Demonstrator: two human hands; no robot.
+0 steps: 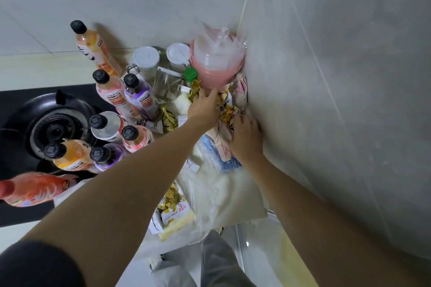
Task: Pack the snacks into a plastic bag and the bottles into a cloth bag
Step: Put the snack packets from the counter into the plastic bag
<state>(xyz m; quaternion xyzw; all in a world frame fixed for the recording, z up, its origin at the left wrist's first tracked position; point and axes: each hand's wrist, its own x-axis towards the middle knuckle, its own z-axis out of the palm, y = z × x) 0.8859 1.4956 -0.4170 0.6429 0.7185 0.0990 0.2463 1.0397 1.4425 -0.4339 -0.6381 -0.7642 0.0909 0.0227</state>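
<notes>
Several drink bottles with black caps [109, 98] stand in a group on the left of the counter. Snack packets lie piled against the wall. My left hand [205, 109] reaches over them and pinches a yellow snack packet [228, 111] under a stack of pink cups. My right hand [246, 135] curls its fingers over a pale pink packet [221, 144] just below it. A translucent plastic bag [210, 196] lies near the counter's front edge, with yellow snack packets [172, 202] beside it. A beige cloth bag [247, 198] lies flat under the plastic.
A black gas burner [53, 128] sits at the left, with a red-orange package [35, 191] near its front. Two white-lidded jars [145, 58], a green-capped bottle [191, 74] and wrapped pink cups [217, 60] stand at the back. A grey tiled wall [326, 100] bounds the right.
</notes>
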